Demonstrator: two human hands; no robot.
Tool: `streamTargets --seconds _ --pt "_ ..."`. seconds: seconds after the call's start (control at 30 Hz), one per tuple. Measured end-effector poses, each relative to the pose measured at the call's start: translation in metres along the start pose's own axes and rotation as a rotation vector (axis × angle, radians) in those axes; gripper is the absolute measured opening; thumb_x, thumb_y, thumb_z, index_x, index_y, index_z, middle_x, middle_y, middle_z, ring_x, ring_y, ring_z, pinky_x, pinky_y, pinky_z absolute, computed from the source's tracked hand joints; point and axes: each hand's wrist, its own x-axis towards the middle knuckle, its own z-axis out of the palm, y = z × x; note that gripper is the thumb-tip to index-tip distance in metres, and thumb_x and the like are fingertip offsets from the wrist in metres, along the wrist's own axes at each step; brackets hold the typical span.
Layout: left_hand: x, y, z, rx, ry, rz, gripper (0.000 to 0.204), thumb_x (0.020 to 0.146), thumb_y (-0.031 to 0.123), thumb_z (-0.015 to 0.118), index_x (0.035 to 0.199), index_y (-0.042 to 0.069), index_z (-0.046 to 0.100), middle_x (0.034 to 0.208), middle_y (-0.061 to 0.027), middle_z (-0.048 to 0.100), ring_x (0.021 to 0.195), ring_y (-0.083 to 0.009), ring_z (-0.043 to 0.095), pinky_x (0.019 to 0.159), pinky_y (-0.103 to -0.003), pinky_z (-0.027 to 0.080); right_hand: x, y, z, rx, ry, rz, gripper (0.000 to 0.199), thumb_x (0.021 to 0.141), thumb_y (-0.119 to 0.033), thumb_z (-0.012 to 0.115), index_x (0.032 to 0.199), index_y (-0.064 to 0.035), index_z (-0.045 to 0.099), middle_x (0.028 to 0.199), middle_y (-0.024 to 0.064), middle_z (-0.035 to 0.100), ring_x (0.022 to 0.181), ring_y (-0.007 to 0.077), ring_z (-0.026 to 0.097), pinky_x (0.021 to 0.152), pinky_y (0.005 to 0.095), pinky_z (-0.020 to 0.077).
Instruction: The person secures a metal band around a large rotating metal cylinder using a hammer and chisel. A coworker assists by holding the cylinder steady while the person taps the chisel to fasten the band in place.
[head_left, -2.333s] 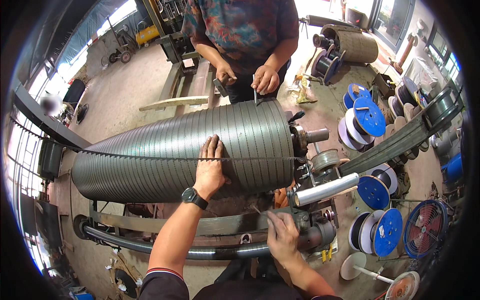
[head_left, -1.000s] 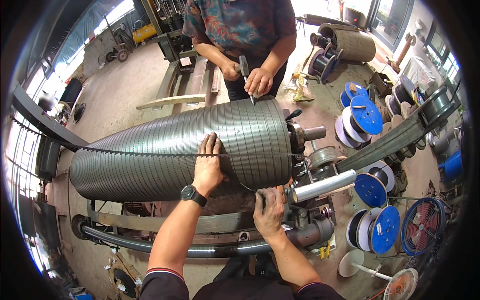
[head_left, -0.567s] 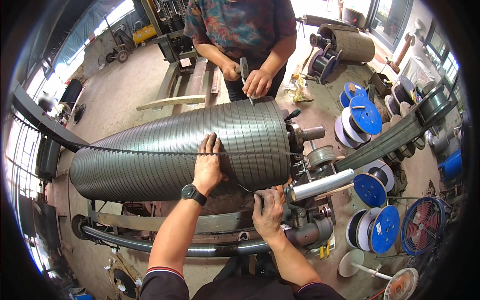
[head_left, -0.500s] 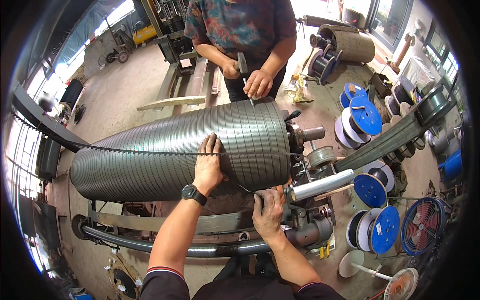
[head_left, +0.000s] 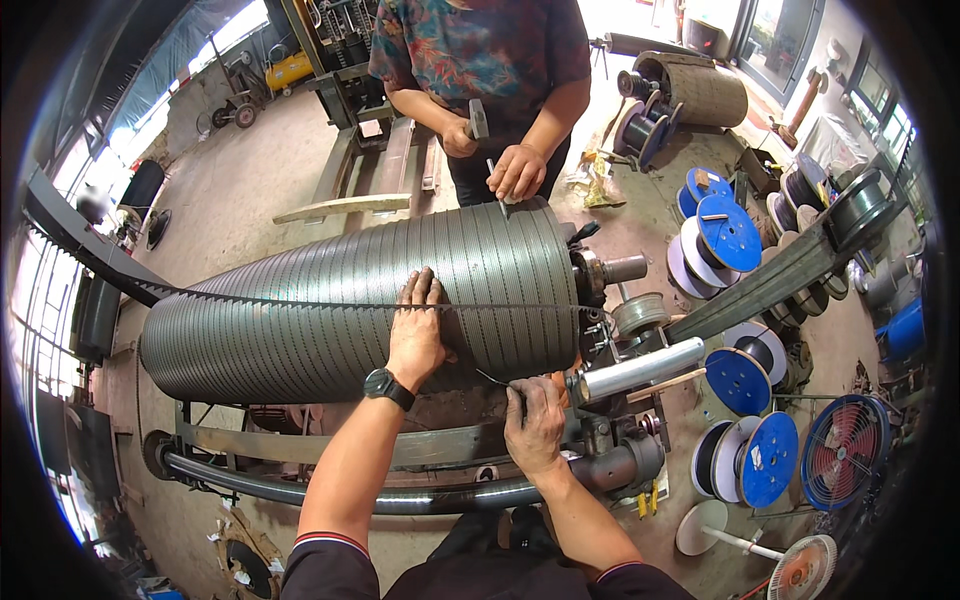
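Observation:
A large grey metal roller, closely wound with ridged and toothed metal strip, lies across the middle. My left hand rests on its near side, fingers stretched out over a dark toothed strip that crosses the roller. Below the roller's right part, my right hand is closed at the end of a thin wire; the fingertips partly hide it. On the far side, a co-worker holds a hammer in one hand and steadies a chisel-like metal rod against the roller's top with the other.
A shaft and a silver cylinder stick out at the roller's right end. A black curved tube runs close before me. Blue-sided spools and a round fan stand at right. A wooden strip lies behind the roller.
The co-worker's hammer has moved slightly left, away from the rod, whose top now shows apart from it. Both my hands have stayed in place.

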Motion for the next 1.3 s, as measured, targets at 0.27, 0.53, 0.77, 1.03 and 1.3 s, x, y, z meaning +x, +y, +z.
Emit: streamTargets --seconds 0.27,0.53,0.77,1.03,1.3 --pt "0.001 -0.003 0.003 0.052 -0.026 -0.011 0.136 0.044 0.024 0.104 0.158 -0.004 0.036 0.168 -0.0209 0.029 0.157 -0.0398 0.025 0.132 -0.047 0.024 -0.001 0.002 0.0 0.005 -0.019 0.012 0.02 0.093 -0.001 0.071 0.111 -0.0039 0.062 0.102 0.0141 0.063 0.091 0.0348 0.066 0.079 0.0449 0.0547" --pt "0.001 -0.001 0.002 0.04 -0.028 -0.013 0.137 0.043 0.024 0.104 0.157 -0.004 0.036 0.168 -0.0211 0.03 0.157 -0.0398 0.025 0.131 -0.047 0.024 -0.003 0.003 0.001 0.003 -0.004 0.001 0.02 0.093 0.0 0.071 0.11 -0.0039 0.062 0.102 0.0141 0.063 0.09 0.0348 0.066 0.079 0.0448 0.0549" --pt "0.0 -0.005 0.007 0.023 0.012 0.004 0.135 0.041 0.024 0.104 0.156 -0.005 0.038 0.167 -0.0209 0.031 0.156 -0.0404 0.026 0.131 -0.047 0.025 0.0 0.0 0.0 0.014 -0.004 0.003 0.02 0.093 0.0 0.071 0.11 -0.0037 0.063 0.101 0.0143 0.063 0.091 0.0349 0.066 0.079 0.0449 0.0552" --pt "0.0 -0.003 0.003 0.134 0.094 0.114 0.092 0.075 0.031 0.082 0.151 -0.006 0.047 0.162 -0.0258 0.041 0.154 -0.039 0.034 0.129 -0.05 0.025 0.002 0.001 0.002 0.009 0.011 0.035 0.02 0.093 0.0 0.072 0.11 -0.0037 0.063 0.102 0.0142 0.064 0.09 0.0348 0.067 0.079 0.0445 0.0554" --pt "-0.002 -0.008 0.01 0.064 0.161 0.116 0.081 0.083 0.032 0.072 0.15 -0.007 0.048 0.162 -0.0262 0.042 0.153 -0.0406 0.035 0.127 -0.052 0.026 0.007 0.001 0.006 0.001 0.016 0.034 0.019 0.093 0.0 0.072 0.11 -0.0036 0.064 0.102 0.0141 0.064 0.09 0.0347 0.068 0.079 0.044 0.0555"
